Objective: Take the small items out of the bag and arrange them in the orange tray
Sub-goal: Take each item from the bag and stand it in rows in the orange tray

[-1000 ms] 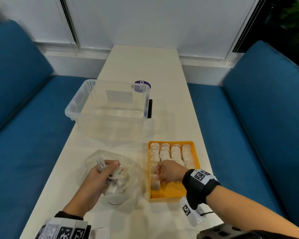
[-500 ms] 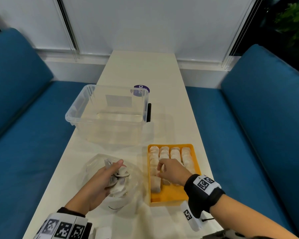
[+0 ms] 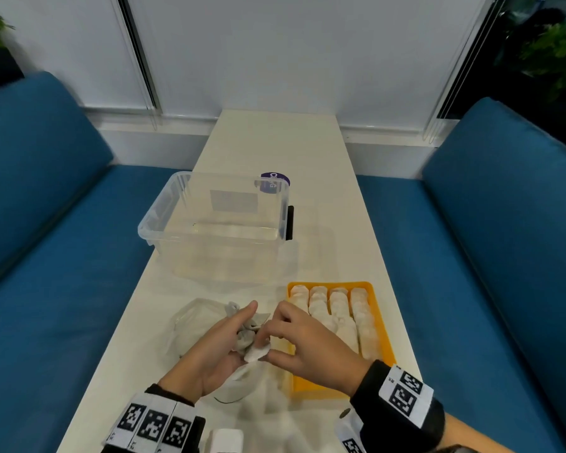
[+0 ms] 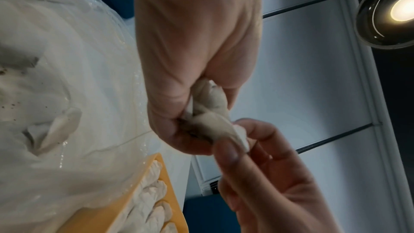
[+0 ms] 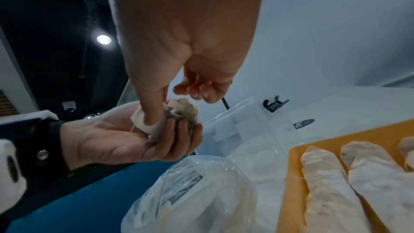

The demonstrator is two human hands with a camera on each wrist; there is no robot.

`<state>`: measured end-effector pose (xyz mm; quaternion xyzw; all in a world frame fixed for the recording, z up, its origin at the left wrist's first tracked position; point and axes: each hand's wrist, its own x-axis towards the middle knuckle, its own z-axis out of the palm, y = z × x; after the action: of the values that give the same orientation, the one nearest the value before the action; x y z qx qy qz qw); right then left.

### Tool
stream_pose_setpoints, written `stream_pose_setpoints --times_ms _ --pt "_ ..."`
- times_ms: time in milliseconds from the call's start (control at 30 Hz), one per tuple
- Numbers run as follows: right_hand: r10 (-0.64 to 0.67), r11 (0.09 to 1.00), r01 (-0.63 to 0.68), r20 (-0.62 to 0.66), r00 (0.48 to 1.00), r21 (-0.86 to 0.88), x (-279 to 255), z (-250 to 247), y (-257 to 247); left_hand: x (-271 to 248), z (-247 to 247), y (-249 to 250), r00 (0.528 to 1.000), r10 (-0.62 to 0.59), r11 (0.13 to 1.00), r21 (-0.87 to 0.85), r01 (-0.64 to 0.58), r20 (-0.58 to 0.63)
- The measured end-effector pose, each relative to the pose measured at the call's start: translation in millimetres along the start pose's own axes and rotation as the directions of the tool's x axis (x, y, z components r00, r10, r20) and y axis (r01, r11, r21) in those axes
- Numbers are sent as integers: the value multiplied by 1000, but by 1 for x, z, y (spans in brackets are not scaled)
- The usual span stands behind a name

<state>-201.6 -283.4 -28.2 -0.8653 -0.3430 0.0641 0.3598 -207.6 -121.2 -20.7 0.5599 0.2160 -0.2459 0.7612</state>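
I am cupping a clump of pouches (image 3: 247, 335) in my left hand (image 3: 209, 351), fingers curled around them, above the bag (image 3: 190, 325). My right hand (image 3: 307, 341) is pinching one pouch (image 3: 256, 352) from the clump between thumb and forefinger. The tray (image 3: 384, 338), sitting just right of the bag, is holding four rows of pouches (image 3: 337, 308).

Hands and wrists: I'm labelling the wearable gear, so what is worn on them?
Both hands, left hand and right hand, are bare. Each wrist carries a black band with white square-patterned marker tags, plus a white camera unit.
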Motion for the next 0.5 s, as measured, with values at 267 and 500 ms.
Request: stream_pose_setpoints --times_ms 267,500 --pt "157 948 -120 -102 982 295 -5 -9 -2 -2 -1 -5 1000 25 999 20 -25 14" --pt "340 752 -206 -100 935 627 -7 -13 3 -4 -4 -6 1000 -10 999 50 11 -24"
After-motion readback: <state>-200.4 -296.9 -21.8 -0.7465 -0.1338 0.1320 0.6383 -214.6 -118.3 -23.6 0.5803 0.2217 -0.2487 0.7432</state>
